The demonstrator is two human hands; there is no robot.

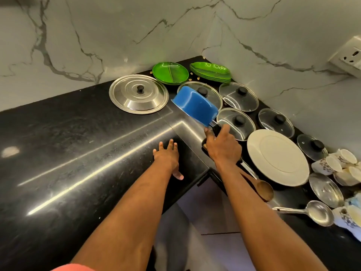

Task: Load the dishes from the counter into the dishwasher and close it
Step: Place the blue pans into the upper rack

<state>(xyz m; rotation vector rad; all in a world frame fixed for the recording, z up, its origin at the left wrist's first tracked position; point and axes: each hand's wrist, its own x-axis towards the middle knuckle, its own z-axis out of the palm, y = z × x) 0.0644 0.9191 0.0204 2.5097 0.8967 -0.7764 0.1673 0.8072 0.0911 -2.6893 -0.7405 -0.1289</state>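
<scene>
Your hands are well apart, each at its own job. Your right hand (222,147) is wrapped round the black handle of a blue saucepan (195,105). Its fingers are curled tight and the forearm reaches out over the inner corner of the tabletop (78,143). That saucepan hangs tilted in the air above the tabletop, its smooth, glossy outer wall toward you, partly covering a glass lid (214,97). Your left hand (168,157) lies palm down on the polished black stone, fingers straight and slightly spread, thumb out to the side, holding nothing.

Beyond the left hand sits a wide steel lid (138,94), stamped in concentric rings, with a black knob. Against the grey-veined marble wall (117,36) are a stack of round green plates (170,73) and a stack of leaf-shaped green plates (211,72). Four more glass lids (238,96), domed, metal-rimmed and black-knobbed, lie along the right run of the tabletop. A broad, matt white plate (277,157) lies just right of your right wrist. Nearer you are a wooden spoon (263,189), a small shiny steel dish (326,189), a steel ladle (318,213) and a huddle of patterned white cups (340,161). A white wall socket (349,55) sits high on the right.
</scene>
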